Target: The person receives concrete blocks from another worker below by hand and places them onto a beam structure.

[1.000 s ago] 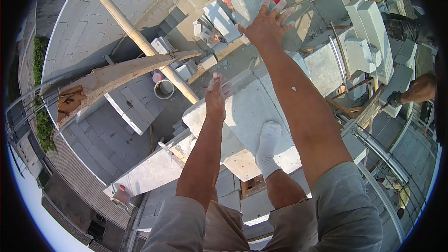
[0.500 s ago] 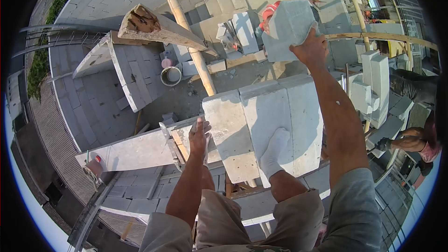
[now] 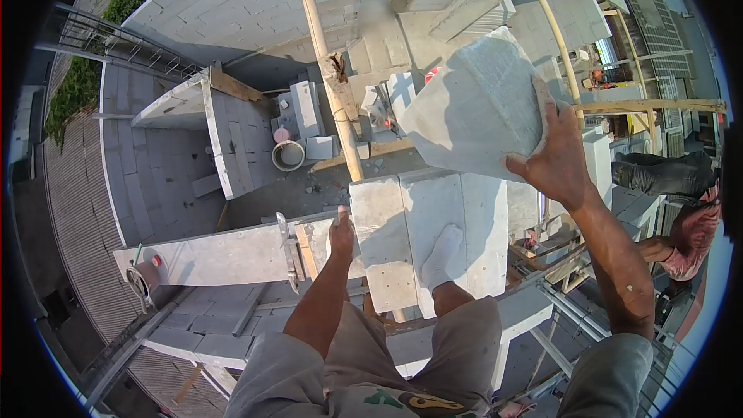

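Note:
A large grey block hangs in the air over the far edge of the pale slabs. My right hand grips its right side, thumb beneath and fingers along the edge. My left hand is low beside the slabs' left edge, away from the block; its fingers are partly hidden, and I cannot make out whether it holds anything. A white-socked foot stands on the slabs. Behind the block a bit of red shows.
A bamboo pole rises just beyond the slabs. A bucket stands on the lower floor. A narrow wall top runs left, with another bucket at its end. At the right is another person. Metal bars lie lower right.
The block has come closer and looks larger, still in my right hand. The red-clad person behind it is now almost hidden. The view has shifted, and my left hand stays low.

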The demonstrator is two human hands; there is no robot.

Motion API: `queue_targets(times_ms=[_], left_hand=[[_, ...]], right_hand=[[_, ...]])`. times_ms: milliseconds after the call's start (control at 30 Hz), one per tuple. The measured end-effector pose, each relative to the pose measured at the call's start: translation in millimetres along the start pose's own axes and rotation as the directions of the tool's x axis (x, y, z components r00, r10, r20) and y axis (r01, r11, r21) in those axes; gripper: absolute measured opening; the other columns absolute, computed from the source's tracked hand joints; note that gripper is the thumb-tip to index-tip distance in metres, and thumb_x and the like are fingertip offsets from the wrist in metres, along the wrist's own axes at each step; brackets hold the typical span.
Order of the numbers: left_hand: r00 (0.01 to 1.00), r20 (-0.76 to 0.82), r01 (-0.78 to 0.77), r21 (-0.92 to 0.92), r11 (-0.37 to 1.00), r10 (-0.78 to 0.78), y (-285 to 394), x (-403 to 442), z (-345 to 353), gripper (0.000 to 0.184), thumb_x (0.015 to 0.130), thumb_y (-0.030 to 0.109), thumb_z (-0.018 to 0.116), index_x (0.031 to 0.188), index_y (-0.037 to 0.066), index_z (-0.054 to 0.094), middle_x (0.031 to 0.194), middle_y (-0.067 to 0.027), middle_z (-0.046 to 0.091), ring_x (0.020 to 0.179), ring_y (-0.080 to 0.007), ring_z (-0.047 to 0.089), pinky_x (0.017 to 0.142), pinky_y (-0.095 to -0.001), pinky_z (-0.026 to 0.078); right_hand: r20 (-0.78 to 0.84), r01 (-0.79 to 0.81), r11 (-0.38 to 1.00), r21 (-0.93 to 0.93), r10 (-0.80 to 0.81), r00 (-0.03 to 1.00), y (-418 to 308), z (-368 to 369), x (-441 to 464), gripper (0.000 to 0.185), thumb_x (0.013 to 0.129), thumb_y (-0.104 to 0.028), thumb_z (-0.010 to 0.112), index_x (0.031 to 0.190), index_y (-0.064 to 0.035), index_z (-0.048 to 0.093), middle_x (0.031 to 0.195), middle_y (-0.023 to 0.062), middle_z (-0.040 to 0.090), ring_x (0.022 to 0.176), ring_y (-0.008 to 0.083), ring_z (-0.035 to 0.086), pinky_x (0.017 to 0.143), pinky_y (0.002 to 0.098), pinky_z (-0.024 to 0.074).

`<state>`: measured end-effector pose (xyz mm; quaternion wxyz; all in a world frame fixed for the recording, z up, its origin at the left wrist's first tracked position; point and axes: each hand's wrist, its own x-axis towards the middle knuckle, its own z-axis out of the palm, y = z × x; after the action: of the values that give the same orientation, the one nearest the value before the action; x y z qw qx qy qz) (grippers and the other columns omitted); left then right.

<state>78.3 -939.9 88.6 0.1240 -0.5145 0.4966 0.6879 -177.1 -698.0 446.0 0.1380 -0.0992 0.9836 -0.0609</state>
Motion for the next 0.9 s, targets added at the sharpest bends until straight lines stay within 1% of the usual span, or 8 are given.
queue_targets(times_ms=[167, 267, 333, 433, 533, 633, 700, 900], left_hand=[[0.982, 0.071, -0.177, -0.008, 0.984, 0.177, 30.6, 46.9, 35.6, 0.051, 0.091, 0.057, 0.042, 0.087, 0.008, 0.057, 0.078, -0.001, 0.051, 0.074, -0.0142, 0.046, 0.068, -0.0296, 0.039], [0.976, 0.214, -0.013, -0.17, 0.985, 0.05, 45.9, 92.3, 55.0, 0.06, 0.09, 0.06, 0.036, 0.111, 0.006, 0.051, 0.1, -0.0078, 0.054, 0.092, -0.0176, 0.051, 0.082, -0.0296, 0.04], [0.942, 0.323, 0.104, -0.03, 0.994, -0.089, 69.0, 74.9, 62.5, 0.083, 0.089, 0.066, 0.025, 0.138, 0.0, 0.029, 0.135, -0.0176, 0.039, 0.12, -0.0264, 0.044, 0.102, -0.0347, 0.032], [0.895, 0.445, 0.001, -0.017, 1.0, 0.006, 24.5, 71.0, 55.4, 0.084, 0.088, 0.067, 0.023, 0.138, 0.0, 0.029, 0.137, -0.0193, 0.037, 0.122, -0.0283, 0.042, 0.104, -0.0369, 0.029], [0.864, 0.483, 0.145, 0.025, 0.989, -0.139, -9.1, 46.7, 10.7, 0.088, 0.087, 0.069, 0.025, 0.136, -0.003, 0.032, 0.136, -0.0201, 0.039, 0.124, -0.0292, 0.04, 0.105, -0.036, 0.027], [0.915, 0.213, 0.29, 0.241, 0.926, -0.342, -21.3, 41.9, -30.1, 0.095, 0.083, 0.073, 0.03, 0.135, -0.006, 0.033, 0.134, -0.0188, 0.042, 0.122, -0.0292, 0.042, 0.104, -0.0358, 0.029], [0.972, 0.014, 0.212, 0.368, 0.905, -0.233, -4.8, 39.0, -37.8, 0.1, 0.079, 0.076, 0.035, 0.132, -0.009, 0.035, 0.133, -0.0183, 0.043, 0.12, -0.0284, 0.044, 0.103, -0.0352, 0.03], [0.973, 0.225, -0.048, 0.417, 0.908, -0.052, 62.4, 89.7, -45.2, 0.095, 0.081, 0.073, 0.035, 0.135, -0.005, 0.034, 0.136, -0.0167, 0.04, 0.123, -0.0275, 0.041, 0.105, -0.0356, 0.028]], right_hand=[[-0.163, 0.086, 0.985, 0.149, -0.061, 0.985, -30.5, -81.6, -114.4, 0.109, 0.061, -0.036, 0.08, 0.143, -0.0091, 0.014, 0.128, 0.0208, 0.035, 0.121, 0.0384, 0.04, 0.099, 0.0511, 0.0384], [-0.118, -0.131, 0.777, 0.616, 0.256, 0.96, -44.5, -103.3, -179.0, 0.115, 0.058, -0.038, 0.081, 0.143, -0.0038, 0.011, 0.131, 0.0228, 0.032, 0.122, 0.0369, 0.039, 0.099, 0.0509, 0.0382], [-0.047, -0.281, 0.688, 0.67, 0.416, 0.908, -44.6, -108.8, -217.8, 0.117, 0.057, -0.042, 0.081, 0.142, -0.0018, 0.011, 0.131, 0.0233, 0.034, 0.123, 0.036, 0.04, 0.098, 0.0503, 0.0392], [-0.024, -0.382, 0.621, 0.685, 0.543, 0.84, -45.5, -88.1, -263.8, 0.12, 0.053, -0.042, 0.081, 0.142, 0.0009, 0.013, 0.128, 0.0246, 0.038, 0.12, 0.0354, 0.042, 0.097, 0.048, 0.0407], [0.056, -0.435, 0.51, 0.742, 0.599, 0.799, -33.7, -47.8, -302.6, 0.121, 0.05, -0.04, 0.082, 0.141, 0.0025, 0.014, 0.128, 0.026, 0.039, 0.117, 0.0359, 0.046, 0.097, 0.0459, 0.041], [0.175, -0.491, 0.372, 0.787, 0.63, 0.757, -26.5, -7.4, -338.3, 0.123, 0.048, -0.037, 0.084, 0.141, 0.0032, 0.015, 0.13, 0.0266, 0.039, 0.114, 0.036, 0.049, 0.098, 0.0451, 0.0396], [0.215, -0.5, 0.258, 0.826, 0.677, 0.704, -26.4, 25.6, -365.9, 0.125, 0.047, -0.033, 0.084, 0.142, 0.003, 0.011, 0.131, 0.0264, 0.04, 0.116, 0.0361, 0.048, 0.098, 0.046, 0.0382], [0.327, -0.414, -0.108, 0.904, 0.799, 0.505, -29.2, 134.7, -431.8, 0.119, 0.057, -0.063, 0.071, 0.142, 0.0007, 0.016, 0.134, 0.0237, 0.038, 0.124, 0.0339, 0.038, 0.104, 0.0428, 0.0291]])
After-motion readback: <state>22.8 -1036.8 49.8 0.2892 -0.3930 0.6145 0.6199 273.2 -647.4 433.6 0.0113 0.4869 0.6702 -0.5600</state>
